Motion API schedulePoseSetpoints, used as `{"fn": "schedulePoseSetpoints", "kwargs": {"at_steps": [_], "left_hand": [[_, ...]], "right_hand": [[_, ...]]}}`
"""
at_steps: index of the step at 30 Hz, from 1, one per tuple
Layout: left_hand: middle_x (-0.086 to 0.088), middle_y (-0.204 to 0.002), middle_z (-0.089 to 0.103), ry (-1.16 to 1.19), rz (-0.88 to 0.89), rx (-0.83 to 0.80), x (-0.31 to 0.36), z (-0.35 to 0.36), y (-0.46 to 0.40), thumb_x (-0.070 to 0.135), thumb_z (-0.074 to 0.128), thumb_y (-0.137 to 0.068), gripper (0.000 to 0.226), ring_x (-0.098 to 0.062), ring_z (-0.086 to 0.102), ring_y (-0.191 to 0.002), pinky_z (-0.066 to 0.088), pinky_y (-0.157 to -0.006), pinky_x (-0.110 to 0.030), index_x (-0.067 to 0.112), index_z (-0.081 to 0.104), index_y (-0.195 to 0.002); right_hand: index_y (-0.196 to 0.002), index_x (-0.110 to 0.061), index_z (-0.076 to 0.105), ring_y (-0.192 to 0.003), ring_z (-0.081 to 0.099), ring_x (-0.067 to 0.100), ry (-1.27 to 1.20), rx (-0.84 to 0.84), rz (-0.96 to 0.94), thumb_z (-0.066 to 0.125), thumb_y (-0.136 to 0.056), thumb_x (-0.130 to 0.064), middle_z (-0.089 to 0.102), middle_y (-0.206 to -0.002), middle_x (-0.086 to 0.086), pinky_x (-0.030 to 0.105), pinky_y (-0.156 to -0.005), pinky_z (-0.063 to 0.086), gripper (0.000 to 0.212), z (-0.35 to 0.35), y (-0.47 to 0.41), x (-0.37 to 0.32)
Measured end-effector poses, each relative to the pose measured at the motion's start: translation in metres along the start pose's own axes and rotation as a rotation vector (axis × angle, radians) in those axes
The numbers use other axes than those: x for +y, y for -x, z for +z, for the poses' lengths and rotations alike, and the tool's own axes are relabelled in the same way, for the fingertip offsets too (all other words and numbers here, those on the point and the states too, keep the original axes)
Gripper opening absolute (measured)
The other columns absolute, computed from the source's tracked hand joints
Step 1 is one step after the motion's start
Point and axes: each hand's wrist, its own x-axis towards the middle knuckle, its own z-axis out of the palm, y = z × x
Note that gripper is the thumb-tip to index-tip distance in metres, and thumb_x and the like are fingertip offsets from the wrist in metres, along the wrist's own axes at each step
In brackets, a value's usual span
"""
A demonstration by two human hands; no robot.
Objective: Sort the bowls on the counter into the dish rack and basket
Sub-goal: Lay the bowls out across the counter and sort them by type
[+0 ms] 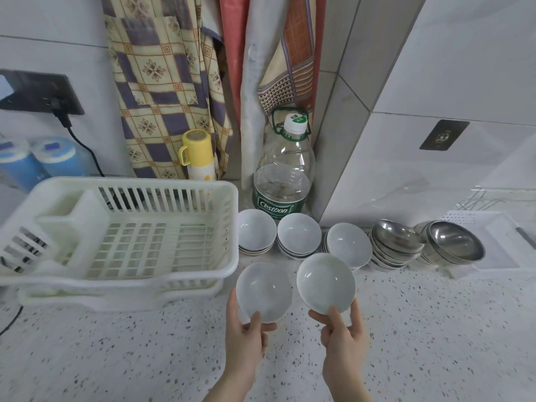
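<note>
My left hand (246, 340) grips a white bowl (264, 291) by its near rim, thumb inside, above the counter. My right hand (342, 332) grips a second white bowl (326, 282) the same way, just to the right. Behind them stand three stacks of white bowls (256, 230) (298, 233) (349, 243) and two stacks of steel bowls (396, 236) (454, 240). The empty white plastic dish rack (121, 236) sits at the left, close to the left bowl. A white basket (493, 224) lies at the far right behind the steel bowls.
A large clear water bottle (285, 169) and a yellow flask (198, 153) stand against the wall behind the bowls. Two blue containers (43, 161) and a plugged-in black cable (84, 146) are at the far left. The speckled counter (145, 352) stretches in front.
</note>
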Motion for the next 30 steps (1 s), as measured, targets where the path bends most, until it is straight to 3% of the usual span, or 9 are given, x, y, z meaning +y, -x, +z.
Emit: {"fn": "schedulePoseSetpoints", "kwargs": {"at_steps": [7,12,15,20,25,30], "left_hand": [[-0.014,-0.082,0.075,-0.040,-0.058,0.013,-0.005,-0.010,-0.007,0.004,0.046,-0.099,0.067,-0.018,0.074,-0.068,0.038,-0.041,-0.020,0.061,0.033,-0.131],[-0.022,-0.099,0.071,-0.043,-0.084,0.010,-0.004,-0.014,-0.019,0.005,0.046,-0.100,0.066,-0.011,0.069,-0.059,0.037,-0.040,-0.019,0.057,0.032,-0.136],[-0.018,-0.101,0.072,-0.033,-0.099,0.001,-0.004,-0.015,-0.027,0.005,0.046,-0.099,0.065,-0.016,0.073,-0.068,0.035,-0.040,-0.019,0.056,0.032,-0.138],[-0.017,-0.114,0.067,-0.039,-0.074,-0.015,-0.005,-0.013,-0.033,0.003,0.047,-0.098,0.067,-0.021,0.075,-0.074,0.034,-0.039,-0.019,0.056,0.033,-0.137],[-0.024,-0.111,0.068,-0.042,-0.063,-0.022,-0.006,-0.012,-0.034,0.004,0.047,-0.100,0.068,-0.014,0.071,-0.064,0.036,-0.039,-0.019,0.054,0.029,-0.141],[-0.019,-0.100,0.073,-0.024,-0.073,-0.021,-0.009,-0.010,-0.035,0.008,0.049,-0.100,0.066,-0.013,0.068,-0.062,0.039,-0.041,-0.019,0.055,0.028,-0.141]], "right_hand": [[-0.142,-0.030,0.046,-0.039,0.037,0.013,0.038,0.008,0.142,0.055,-0.093,-0.003,0.072,-0.067,0.021,0.016,-0.035,0.028,0.057,0.004,-0.006,0.024],[-0.141,-0.029,0.049,-0.041,0.054,0.013,0.055,0.032,0.139,0.054,-0.090,0.002,0.072,-0.063,0.020,0.016,-0.034,0.029,0.059,0.012,-0.015,0.029],[-0.136,-0.032,0.051,-0.038,0.054,0.007,0.064,0.029,0.143,0.055,-0.090,0.001,0.071,-0.065,0.023,0.015,-0.035,0.031,0.057,0.016,-0.021,0.030],[-0.141,-0.030,0.048,-0.047,0.061,0.010,0.093,0.031,0.158,0.056,-0.090,-0.002,0.071,-0.064,0.022,0.018,-0.042,0.031,0.060,0.020,-0.028,0.031],[-0.142,-0.027,0.049,-0.047,0.062,0.011,0.126,0.011,0.148,0.054,-0.090,0.000,0.070,-0.065,0.025,0.016,-0.038,0.030,0.058,0.023,-0.032,0.035],[-0.140,-0.028,0.051,-0.050,0.053,0.019,0.139,-0.013,0.166,0.054,-0.091,-0.001,0.071,-0.067,0.024,0.016,-0.037,0.029,0.056,0.021,-0.038,0.036]]}}
